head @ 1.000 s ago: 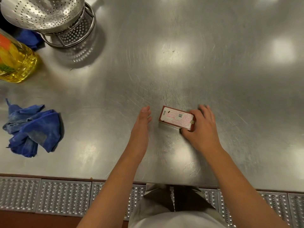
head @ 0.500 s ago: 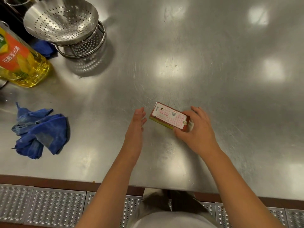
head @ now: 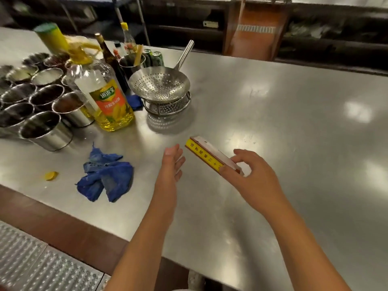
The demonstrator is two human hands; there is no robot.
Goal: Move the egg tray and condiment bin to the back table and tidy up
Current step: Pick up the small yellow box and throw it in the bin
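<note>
While pinched at one end by right hand (head: pixel 255 177): small box (head: pixel 206 153), tilted above table (head: pixel 294 122).
Probably light, stiff cardboard; better gripped across long edges; left hand (head: pixel 171 164) relaxed, empty.

Box (head: pixel 206 156), yellow side panel: a row of red Chinese characters, among them 十 and 三, the rest too blurred to read. Oil bottle (head: pixel 106 99), orange and green label: Chinese brand lettering, not legible.

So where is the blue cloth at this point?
In the head view the blue cloth lies crumpled on the steel table near its front edge, left of the left hand, in front of the oil bottle.
</note>
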